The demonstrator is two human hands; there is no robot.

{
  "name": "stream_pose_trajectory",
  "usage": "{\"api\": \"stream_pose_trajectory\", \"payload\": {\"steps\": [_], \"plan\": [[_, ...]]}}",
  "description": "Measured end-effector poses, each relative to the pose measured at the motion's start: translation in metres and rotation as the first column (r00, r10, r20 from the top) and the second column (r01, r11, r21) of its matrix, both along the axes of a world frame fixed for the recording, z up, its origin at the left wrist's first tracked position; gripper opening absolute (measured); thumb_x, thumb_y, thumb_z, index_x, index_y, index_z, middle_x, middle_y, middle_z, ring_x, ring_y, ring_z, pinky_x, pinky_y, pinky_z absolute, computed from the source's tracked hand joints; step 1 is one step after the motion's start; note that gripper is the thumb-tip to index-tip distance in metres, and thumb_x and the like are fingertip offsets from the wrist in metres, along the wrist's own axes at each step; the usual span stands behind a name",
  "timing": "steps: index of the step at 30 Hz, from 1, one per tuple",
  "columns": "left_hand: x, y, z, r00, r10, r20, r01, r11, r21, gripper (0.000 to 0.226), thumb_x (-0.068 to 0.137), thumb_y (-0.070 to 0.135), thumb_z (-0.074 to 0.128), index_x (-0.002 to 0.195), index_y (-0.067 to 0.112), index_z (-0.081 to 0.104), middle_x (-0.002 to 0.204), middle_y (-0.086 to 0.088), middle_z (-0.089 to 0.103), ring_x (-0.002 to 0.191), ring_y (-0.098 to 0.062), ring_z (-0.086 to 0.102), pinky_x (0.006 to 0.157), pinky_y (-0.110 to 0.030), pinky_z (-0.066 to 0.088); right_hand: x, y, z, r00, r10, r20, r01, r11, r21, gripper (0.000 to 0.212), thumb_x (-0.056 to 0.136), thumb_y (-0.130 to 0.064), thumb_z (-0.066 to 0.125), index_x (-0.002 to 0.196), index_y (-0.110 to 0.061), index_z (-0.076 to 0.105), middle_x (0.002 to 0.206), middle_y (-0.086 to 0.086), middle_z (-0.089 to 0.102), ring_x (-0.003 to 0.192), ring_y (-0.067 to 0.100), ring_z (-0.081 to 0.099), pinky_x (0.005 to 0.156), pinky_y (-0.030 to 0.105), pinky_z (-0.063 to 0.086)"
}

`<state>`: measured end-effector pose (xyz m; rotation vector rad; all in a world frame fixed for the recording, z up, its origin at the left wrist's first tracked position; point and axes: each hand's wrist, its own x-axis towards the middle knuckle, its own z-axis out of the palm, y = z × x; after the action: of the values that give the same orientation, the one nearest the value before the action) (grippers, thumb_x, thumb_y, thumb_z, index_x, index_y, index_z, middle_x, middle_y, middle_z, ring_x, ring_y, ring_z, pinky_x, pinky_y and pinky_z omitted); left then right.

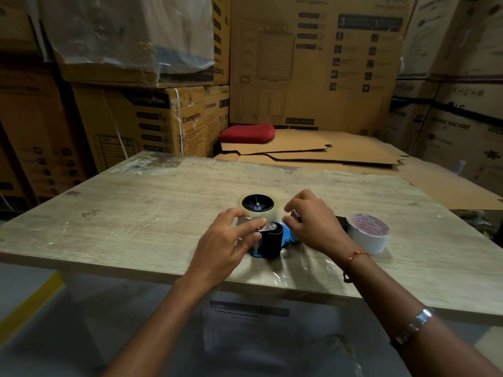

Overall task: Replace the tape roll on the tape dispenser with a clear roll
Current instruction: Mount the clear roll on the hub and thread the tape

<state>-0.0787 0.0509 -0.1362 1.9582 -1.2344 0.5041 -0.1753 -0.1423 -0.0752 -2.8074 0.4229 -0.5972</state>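
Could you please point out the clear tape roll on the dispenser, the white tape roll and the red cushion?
clear tape roll [254, 212]: head view, near translucent rim.
white tape roll [367, 240]: head view, outer side wall.
red cushion [247, 133]: head view, top surface.

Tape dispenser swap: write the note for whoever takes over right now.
Left hand: fingers pinch the tape dispenser at its metal plate.
Right hand: curled at the dispenser's far side; what it holds is hidden.
Clear roll sits on the dispenser's hub. White roll stands on the table, right.
Done: clear roll mounted.
Left: thread the tape, apparently.
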Motion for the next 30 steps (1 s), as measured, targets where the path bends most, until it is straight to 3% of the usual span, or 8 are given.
{"api": "stream_pose_trajectory", "payload": {"steps": [5, 7, 9, 12, 14, 18, 25, 30], "plan": [[0.001, -0.009, 0.009, 0.995, 0.028, -0.092, -0.039, 0.991, -0.124, 0.045, 0.099, 0.053, 0.039, 0.122, 0.027, 0.068, 0.106, 0.009, 0.058, 0.103, -0.010, 0.050, 0.082, -0.031, 0.048, 0.011, -0.002, -0.005, 0.998, -0.019, -0.053, 0.018, 1.000, -0.022, 0.030, 0.092, -0.031, 0.071, 0.116, -0.012, 0.069, 0.144, 0.005, 0.043, 0.109, 0.025, 0.061, 0.093, 0.038, 0.053], [0.006, -0.020, 0.016, 0.985, 0.083, -0.151, -0.109, 0.980, -0.167, 0.046, 0.097, 0.052, 0.041, 0.123, 0.024, 0.067, 0.117, 0.008, 0.057, 0.112, -0.010, 0.047, 0.089, -0.029, 0.046, 0.014, -0.003, -0.007, 0.998, -0.023, -0.065, 0.022, 1.000, -0.016, 0.028, 0.090, -0.032, 0.073, 0.110, -0.013, 0.071, 0.153, 0.006, 0.036, 0.111, 0.027, 0.062, 0.094, 0.041, 0.053], [0.014, -0.032, 0.019, 0.972, 0.131, -0.198, -0.155, 0.982, -0.111, 0.046, 0.097, 0.049, 0.045, 0.130, 0.022, 0.063, 0.136, 0.006, 0.052, 0.128, -0.012, 0.041, 0.102, -0.033, 0.043, 0.017, -0.002, -0.010, 0.998, -0.017, -0.053, 0.018, 1.000, 0.003, 0.024, 0.090, -0.035, 0.074, 0.103, -0.015, 0.073, 0.154, 0.005, 0.036, 0.115, 0.026, 0.061, 0.095, 0.041, 0.053], [0.021, -0.046, 0.011, 0.953, 0.135, -0.271, -0.147, 0.989, -0.024, 0.038, 0.104, 0.033, 0.044, 0.137, 0.021, 0.057, 0.153, 0.003, 0.042, 0.144, -0.016, 0.027, 0.116, -0.043, 0.031, 0.020, 0.000, -0.014, 1.000, -0.015, -0.026, 0.016, 1.000, 0.027, 0.018, 0.090, -0.034, 0.073, 0.095, -0.018, 0.076, 0.152, 0.003, 0.040, 0.118, 0.023, 0.060, 0.095, 0.040, 0.052], [0.021, -0.049, 0.007, 0.938, 0.101, -0.331, -0.118, 0.993, -0.031, 0.039, 0.105, 0.026, 0.038, 0.139, 0.020, 0.055, 0.157, 0.001, 0.038, 0.149, -0.016, 0.020, 0.121, -0.037, 0.021, 0.020, 0.000, -0.018, 1.000, -0.014, 0.004, 0.014, 0.999, 0.052, 0.016, 0.091, -0.033, 0.072, 0.092, -0.017, 0.076, 0.149, 0.002, 0.042, 0.116, 0.021, 0.060, 0.096, 0.040, 0.051], [0.020, -0.049, 0.008, 0.930, 0.080, -0.359, -0.100, 0.994, -0.037, 0.055, 0.094, 0.029, 0.026, 0.141, 0.021, 0.053, 0.158, 0.003, 0.037, 0.151, -0.012, 0.017, 0.117, -0.027, 0.015, 0.015, -0.001, -0.018, 0.999, 0.041, 0.018, -0.042, 0.995, 0.092, 0.015, 0.091, -0.030, 0.071, 0.085, -0.016, 0.072, 0.149, 0.002, 0.043, 0.129, 0.021, 0.052, 0.104, 0.043, 0.046], [0.015, -0.050, 0.009, 0.902, 0.050, -0.430, -0.090, 0.993, -0.075, 0.057, 0.089, 0.026, 0.027, 0.137, 0.024, 0.057, 0.156, 0.008, 0.040, 0.150, -0.012, 0.018, 0.115, -0.026, 0.017, 0.009, -0.004, -0.021, 0.990, 0.139, 0.027, -0.142, 0.983, 0.120, 0.012, 0.090, -0.026, 0.072, 0.081, -0.019, 0.072, 0.155, -0.005, 0.037, 0.133, 0.022, 0.045, 0.110, 0.050, 0.040], [0.015, -0.051, 0.010, 0.904, 0.064, -0.422, -0.110, 0.990, -0.085, 0.054, 0.089, 0.026, 0.028, 0.133, 0.027, 0.060, 0.150, 0.019, 0.045, 0.150, -0.010, 0.017, 0.121, -0.048, 0.022, 0.007, -0.008, -0.020, 0.981, 0.190, 0.032, -0.192, 0.976, 0.098, 0.013, 0.089, -0.023, 0.072, 0.078, -0.017, 0.072, 0.156, -0.005, 0.037, 0.139, 0.021, 0.037, 0.111, 0.051, 0.038]]}}
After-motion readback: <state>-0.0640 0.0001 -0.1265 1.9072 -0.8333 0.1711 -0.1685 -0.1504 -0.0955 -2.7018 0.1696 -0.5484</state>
